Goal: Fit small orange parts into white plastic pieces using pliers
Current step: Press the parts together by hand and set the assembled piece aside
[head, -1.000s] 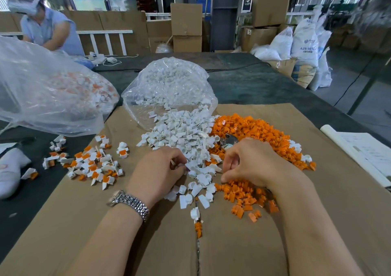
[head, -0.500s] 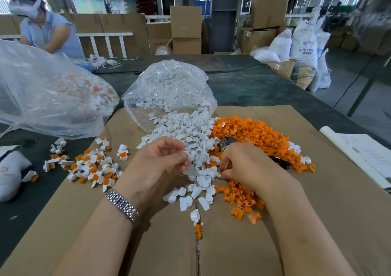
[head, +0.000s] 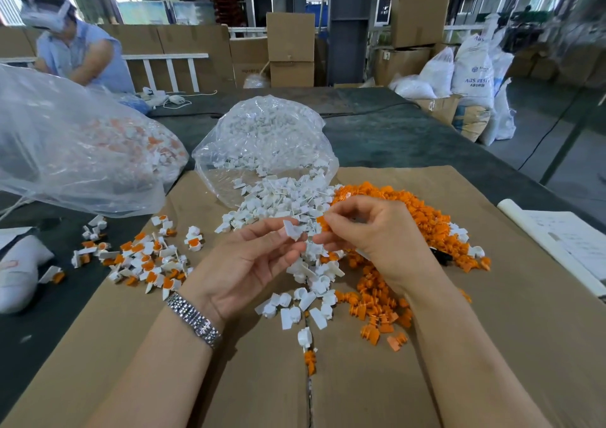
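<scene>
So you've got both hands up over the cardboard sheet (head: 492, 345) right now. Your left hand (head: 249, 263) is palm-up, with its fingers (head: 262, 231) pinching a white plastic piece (head: 292, 230) at the tips, and your right hand (head: 380, 237) is right next to it with a small orange part (head: 322, 222) pinched between thumb and forefinger. The two bits are just beside each other, but I can't tell if they're actually touching. Under your hands is the loose heap of white pieces (head: 282, 204) spilling out of a clear bag (head: 262, 139), and the pile of orange parts (head: 426, 217) sits right against it on your right side. There's something dark (head: 441, 255) poking out by your right wrist at the edge of the orange pile; it's too hidden to say what it is. Off to your left there's a scatter of white-and-orange assembled pieces (head: 144, 260) partly on the cardboard, near a bigger clear bag (head: 75, 149) with more of the same inside. Some paper sheets (head: 570, 244) lie at the far right, and another person (head: 75, 50) is working at the far left end of the dark surface (head: 393, 132).
</scene>
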Motion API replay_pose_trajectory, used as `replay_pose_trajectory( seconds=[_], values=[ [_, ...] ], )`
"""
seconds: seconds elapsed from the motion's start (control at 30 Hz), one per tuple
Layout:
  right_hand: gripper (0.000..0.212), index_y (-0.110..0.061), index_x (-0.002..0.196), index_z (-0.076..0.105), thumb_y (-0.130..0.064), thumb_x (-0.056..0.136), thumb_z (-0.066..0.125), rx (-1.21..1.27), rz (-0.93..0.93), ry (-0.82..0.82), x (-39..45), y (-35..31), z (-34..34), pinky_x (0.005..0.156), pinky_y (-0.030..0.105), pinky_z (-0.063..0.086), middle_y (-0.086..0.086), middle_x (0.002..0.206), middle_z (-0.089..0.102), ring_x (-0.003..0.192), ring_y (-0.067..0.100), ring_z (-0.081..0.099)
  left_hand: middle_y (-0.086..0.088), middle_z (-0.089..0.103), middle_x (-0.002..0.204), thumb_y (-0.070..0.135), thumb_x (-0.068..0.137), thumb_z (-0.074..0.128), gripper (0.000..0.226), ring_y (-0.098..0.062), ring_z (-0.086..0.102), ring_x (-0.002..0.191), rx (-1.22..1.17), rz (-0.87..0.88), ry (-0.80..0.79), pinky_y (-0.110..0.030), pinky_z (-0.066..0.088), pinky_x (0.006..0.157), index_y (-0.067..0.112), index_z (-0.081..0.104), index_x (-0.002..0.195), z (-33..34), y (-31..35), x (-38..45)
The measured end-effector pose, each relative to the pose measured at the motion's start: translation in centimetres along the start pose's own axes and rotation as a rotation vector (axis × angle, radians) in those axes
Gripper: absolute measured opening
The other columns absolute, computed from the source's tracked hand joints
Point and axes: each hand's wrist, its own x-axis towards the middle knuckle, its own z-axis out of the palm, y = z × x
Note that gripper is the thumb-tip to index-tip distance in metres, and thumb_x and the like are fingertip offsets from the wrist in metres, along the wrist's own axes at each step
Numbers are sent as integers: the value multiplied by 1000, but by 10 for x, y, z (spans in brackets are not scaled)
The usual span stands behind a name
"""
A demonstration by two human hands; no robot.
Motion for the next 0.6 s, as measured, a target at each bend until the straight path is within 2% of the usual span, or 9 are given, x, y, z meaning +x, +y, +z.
replay_pose_trajectory(
  seconds=[0.07,0.13,0.3,0.4,0.47,0.6],
  values=[
    [6,-1,96,69,-7,95,68,80,-14,-23,-1,-2,7,72,29,63,13,84,76,81,25,78,-18,76,96,-1,84,65,21,-22,76,83,-1,-3,-22,-25,62,70,6,80,96,2,0,-1],
    [4,-3,95,69,-6,96,67,46,-51,-17,-1,-2,13,70,24,60,12,83,76,78,20,77,-22,75,101,-2,85,64,21,-25,76,84,9,-1,-33,-25,62,70,5,80,96,4,0,-2],
    [4,-11,88,73,-12,92,72,-189,-123,24,-2,1,21,60,14,47,-12,73,67,64,-1,59,-21,75,105,-3,84,66,22,-27,76,90,16,39,-29,-25,61,70,4,79,99,4,0,-3],
    [5,-14,85,71,-14,90,73,-247,-122,69,-3,1,23,66,21,52,-5,85,68,72,4,61,-21,75,107,-5,83,66,23,-29,76,93,-4,60,-10,-25,62,71,3,79,100,3,0,-2],
    [7,-14,84,70,-15,89,74,-257,-117,60,-4,1,23,68,26,54,-2,84,69,73,12,63,-20,75,106,-5,83,66,23,-28,76,93,1,69,-11,-26,62,72,2,79,101,3,0,-1],
    [12,-11,81,68,-17,87,76,-269,-126,35,-4,4,24,58,23,50,4,78,68,62,8,56,-18,75,103,-4,83,67,22,-25,75,91,40,102,-31,-26,62,74,1,79,100,4,-2,-2]
  ],
)
